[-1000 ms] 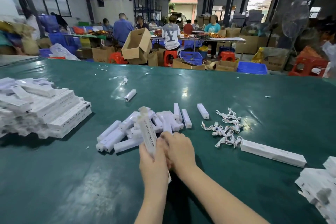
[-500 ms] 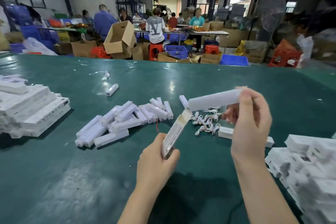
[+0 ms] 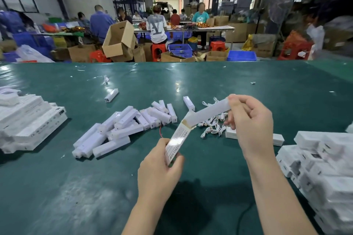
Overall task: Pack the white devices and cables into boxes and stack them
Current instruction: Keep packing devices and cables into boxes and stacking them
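Left hand (image 3: 159,166) grips the lower end of a narrow white printed cardboard box (image 3: 176,140), thumb and fingers curled round it, held above the green table (image 3: 191,86) with its open flap end pointing up and away. Right hand (image 3: 250,122) pinches the far end of a long white bar-shaped device (image 3: 209,112) between thumb and fingertips; the device's near end sits at the box's open mouth, whether already inside cannot be told. Loose pile of white devices (image 3: 122,126) lies on the table left of the hands. Tangle of small white cables (image 3: 212,129) lies behind the held device. Stack of packed white boxes (image 3: 28,120) at far left; another heap of white boxes (image 3: 324,168) at right edge.
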